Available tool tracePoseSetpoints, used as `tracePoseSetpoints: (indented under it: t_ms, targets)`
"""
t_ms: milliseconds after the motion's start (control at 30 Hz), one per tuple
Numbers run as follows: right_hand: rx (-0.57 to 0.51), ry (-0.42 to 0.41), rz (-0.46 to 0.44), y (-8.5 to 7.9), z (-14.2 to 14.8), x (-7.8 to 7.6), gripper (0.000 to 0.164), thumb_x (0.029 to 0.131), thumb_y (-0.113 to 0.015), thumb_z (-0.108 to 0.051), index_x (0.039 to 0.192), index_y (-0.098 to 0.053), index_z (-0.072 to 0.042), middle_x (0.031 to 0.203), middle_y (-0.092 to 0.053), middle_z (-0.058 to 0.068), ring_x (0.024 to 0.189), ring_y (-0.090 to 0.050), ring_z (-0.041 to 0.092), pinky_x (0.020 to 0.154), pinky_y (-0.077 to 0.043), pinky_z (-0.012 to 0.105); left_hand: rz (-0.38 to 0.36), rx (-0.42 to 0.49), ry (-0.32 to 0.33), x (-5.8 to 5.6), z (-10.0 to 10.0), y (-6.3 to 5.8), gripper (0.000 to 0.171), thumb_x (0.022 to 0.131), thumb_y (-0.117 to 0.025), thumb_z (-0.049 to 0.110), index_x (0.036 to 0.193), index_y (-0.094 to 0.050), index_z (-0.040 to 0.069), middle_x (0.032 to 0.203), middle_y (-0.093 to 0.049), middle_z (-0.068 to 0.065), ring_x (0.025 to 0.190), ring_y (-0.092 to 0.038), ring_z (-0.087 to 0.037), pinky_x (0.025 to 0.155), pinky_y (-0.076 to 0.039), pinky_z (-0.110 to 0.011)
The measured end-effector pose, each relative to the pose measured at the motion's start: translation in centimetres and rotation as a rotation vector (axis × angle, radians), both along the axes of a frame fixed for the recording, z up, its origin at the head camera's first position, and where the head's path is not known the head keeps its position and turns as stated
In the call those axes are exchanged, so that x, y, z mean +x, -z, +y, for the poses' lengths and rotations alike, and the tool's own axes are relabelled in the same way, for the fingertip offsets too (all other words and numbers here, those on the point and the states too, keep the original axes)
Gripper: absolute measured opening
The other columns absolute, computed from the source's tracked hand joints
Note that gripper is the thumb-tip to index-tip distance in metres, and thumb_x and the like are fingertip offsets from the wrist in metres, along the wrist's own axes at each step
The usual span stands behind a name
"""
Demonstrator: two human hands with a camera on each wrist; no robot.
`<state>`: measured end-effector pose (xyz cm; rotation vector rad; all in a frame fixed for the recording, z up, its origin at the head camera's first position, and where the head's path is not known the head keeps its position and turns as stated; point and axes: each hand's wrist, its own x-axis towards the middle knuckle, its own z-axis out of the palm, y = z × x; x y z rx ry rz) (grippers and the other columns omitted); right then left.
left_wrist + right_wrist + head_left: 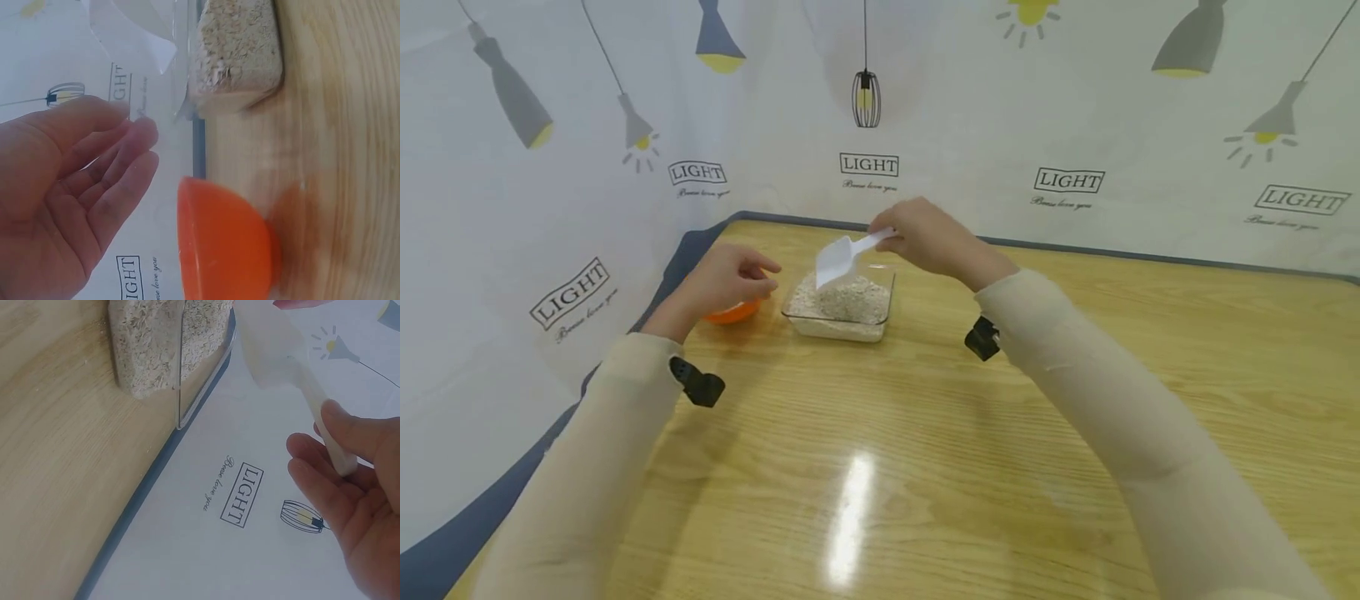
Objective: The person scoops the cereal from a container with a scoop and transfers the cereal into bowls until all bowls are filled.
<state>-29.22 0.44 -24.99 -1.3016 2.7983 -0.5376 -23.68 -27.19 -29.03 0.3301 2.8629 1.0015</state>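
Note:
My right hand (925, 237) pinches the handle of a white plastic scoop (837, 260) between thumb and fingers. The scoop's blade tilts down over a clear glass container (838, 329) heaped with oat flakes (853, 300). In the right wrist view the scoop (275, 353) hangs beyond the container's rim. My left hand (730, 275) hovers above an orange bowl (733, 314), its fingers loosely bent and holding nothing. The left wrist view shows that bowl (225, 244) standing beside the container, below the hand (81, 181). The bowl's inside is mostly hidden by the hand.
A wooden table (925, 450) carries the container and the bowl near its far left corner. Behind and to the left hangs a white sheet (955, 125) printed with lamps. A dark blue strip (820, 222) runs along the table's far edge.

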Motion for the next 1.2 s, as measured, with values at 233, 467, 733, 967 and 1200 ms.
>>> tracePoseSetpoints:
  t_ms: [233,467,733,967,1200]
  targets:
    - [0.026,-0.018,0.002,0.4,1.3,0.0,0.026,0.090,-0.058,-0.009,0.112,-0.063,0.003,0.111,-0.062,0.016,0.103,-0.057,0.028,0.090,-0.043,0.036,-0.042,-0.012,0.008,-0.1,0.6,1.0,0.032,0.087,-0.060,0.010,0.115,-0.061,-0.005,0.093,-0.064,-0.016,0.082,-0.060,-0.029,0.075,-0.048,-0.035]
    - [0.050,-0.034,-0.003,0.3,1.9,0.1,0.023,0.089,-0.059,-0.008,0.109,-0.064,0.003,0.105,-0.064,0.016,0.096,-0.059,0.027,0.084,-0.046,0.035,-0.041,0.007,0.012,-0.3,0.7,1.8,0.033,0.087,-0.061,0.008,0.115,-0.059,-0.009,0.086,-0.066,-0.016,0.079,-0.059,-0.035,0.062,-0.047,-0.029]
    - [0.143,-0.044,0.025,-0.4,1.9,-0.2,0.024,0.088,-0.060,-0.008,0.109,-0.064,0.004,0.109,-0.062,0.018,0.100,-0.057,0.029,0.089,-0.044,0.037,-0.036,-0.021,-0.013,-0.1,0.8,2.0,0.032,0.086,-0.062,0.009,0.114,-0.061,-0.008,0.091,-0.064,-0.016,0.072,-0.056,-0.026,0.062,-0.044,-0.027]
    - [0.199,-0.062,0.042,-1.2,1.4,0.0,0.022,0.087,-0.062,-0.006,0.106,-0.064,0.005,0.106,-0.062,0.018,0.099,-0.057,0.030,0.090,-0.043,0.037,-0.037,-0.043,-0.013,0.0,1.0,2.1,0.033,0.086,-0.062,0.009,0.116,-0.061,-0.006,0.092,-0.063,-0.016,0.072,-0.053,-0.022,0.063,-0.045,-0.029]
    - [0.253,-0.071,0.064,-2.1,0.8,0.3,0.019,0.086,-0.063,-0.005,0.102,-0.064,0.005,0.100,-0.063,0.017,0.094,-0.058,0.030,0.086,-0.045,0.036,-0.044,-0.034,-0.001,-0.1,1.1,2.2,0.035,0.086,-0.064,0.011,0.117,-0.060,-0.005,0.092,-0.064,-0.015,0.072,-0.055,-0.024,0.061,-0.044,-0.029]
